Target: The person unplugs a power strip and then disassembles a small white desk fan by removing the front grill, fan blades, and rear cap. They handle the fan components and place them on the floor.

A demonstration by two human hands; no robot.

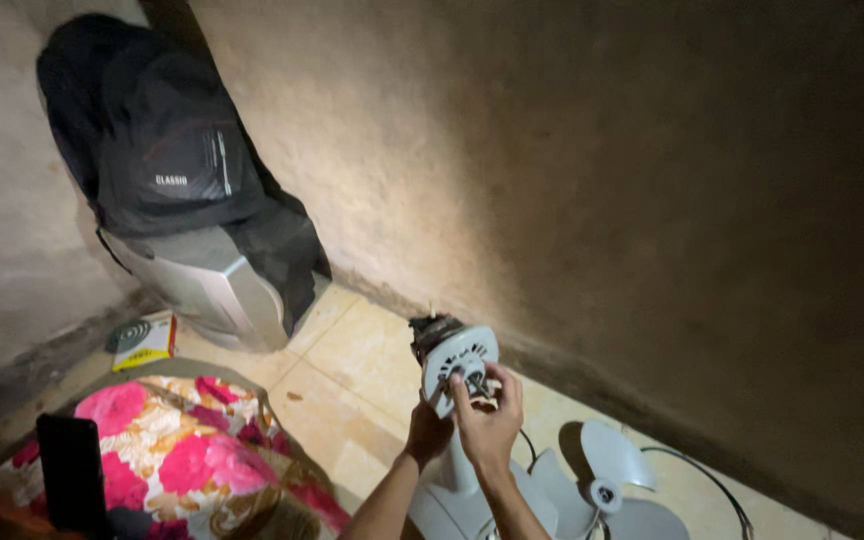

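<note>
A white fan motor head stands on its white stand near the wall, its front facing me. My right hand grips the lower front of the motor housing, fingers curled around the shaft area. My left hand presses against the housing's lower left side; whether it holds a tool is too dim to tell. The white fan blade lies on the tiled floor to the right of the stand, beside a wire guard ring.
A grey appliance draped with a black bag stands in the corner. A small flat box lies on the floor. A pink floral cloth and a dark phone are at lower left. A rough wall runs along the right.
</note>
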